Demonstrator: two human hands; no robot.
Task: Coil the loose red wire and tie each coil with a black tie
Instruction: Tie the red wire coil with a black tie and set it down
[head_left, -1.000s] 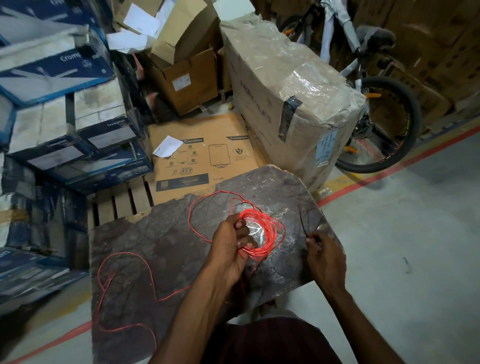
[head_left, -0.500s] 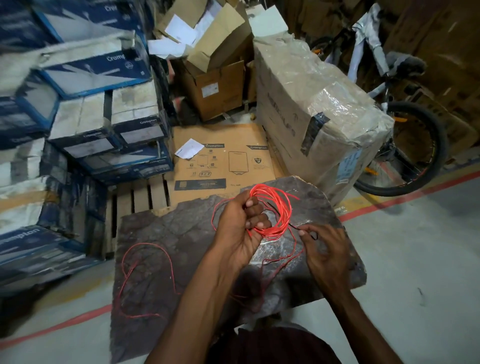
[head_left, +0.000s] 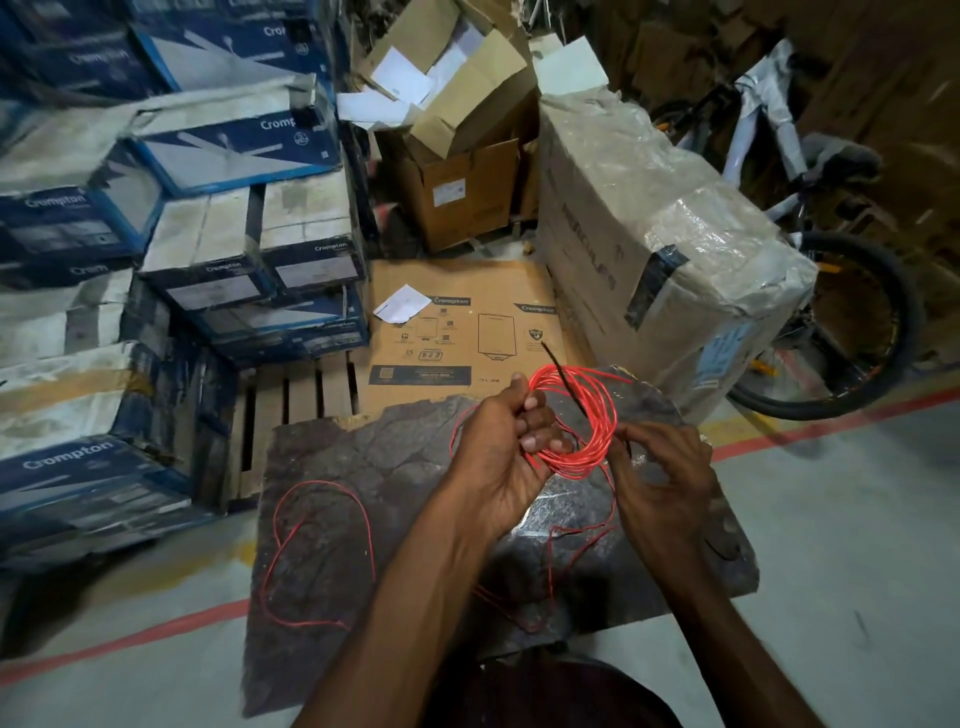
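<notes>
My left hand (head_left: 506, 457) grips a coil of red wire (head_left: 597, 415) by its left side and holds it up above a dark stone slab (head_left: 363, 467). A thin black tie (head_left: 563, 379) runs through the coil, its free end sticking up and away. My right hand (head_left: 660, 478) pinches the tie's lower end at the coil's right edge. A tail of red wire (head_left: 571, 535) hangs from the coil down onto the slab. A second loose red wire (head_left: 322, 545) lies in open loops on the slab's left part.
Stacked blue and white boxes (head_left: 208, 218) fill the left. A flat brown carton (head_left: 467, 322) on a wooden pallet (head_left: 291, 395) lies beyond the slab. A large wrapped carton (head_left: 649, 234) and a bicycle (head_left: 841, 312) stand at the right. Red floor line (head_left: 130, 639).
My left hand raised the coil off the slab. My right hand came from the slab's right edge to the coil with the black tie, which now passes through it.
</notes>
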